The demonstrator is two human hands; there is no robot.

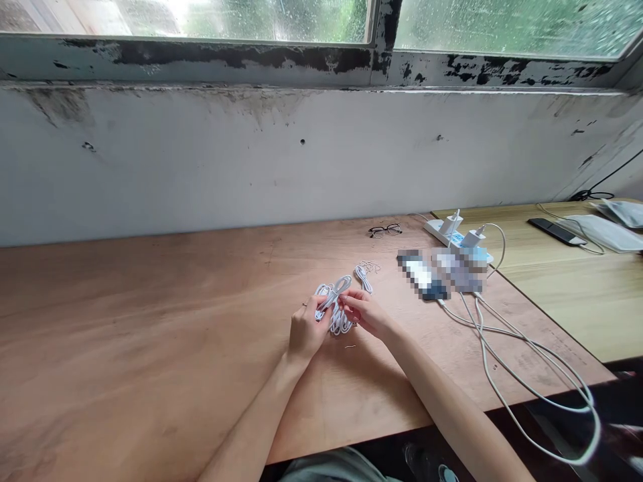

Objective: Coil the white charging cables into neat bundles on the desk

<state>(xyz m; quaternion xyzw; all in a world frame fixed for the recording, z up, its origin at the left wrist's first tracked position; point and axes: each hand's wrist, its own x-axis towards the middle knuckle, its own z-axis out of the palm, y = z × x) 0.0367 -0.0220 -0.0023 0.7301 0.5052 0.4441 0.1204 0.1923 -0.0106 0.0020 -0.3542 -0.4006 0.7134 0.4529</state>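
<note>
- Plywood desk point(151, 314): pale orange-brown, set along a stained white wall point(281, 161); a lighter wooden table point(577, 301) adjoins it on the right.
- Long white charging cables point(527, 375): loop across the right of the desk, running from two pixelated objects point(442, 273) that cannot be identified.
- Power strip point(437, 233): far right on the desk, with two white chargers point(452, 224) plugged in.
- White cable bundle point(334, 309): thin, glossy, gathered in many narrow loops, mid-desk, held just above the surface.
- Left hand point(307, 328): fingers curled closed around the bundle's near side; ring worn.
- Right hand point(364, 313): fingertips point(346, 301) pinched on the cable at the bundle's right side.
- Small white coil point(364, 278): lies just far of the bundle, untouched.
- Glasses point(385, 231): black frames, far edge of the desk.
</note>
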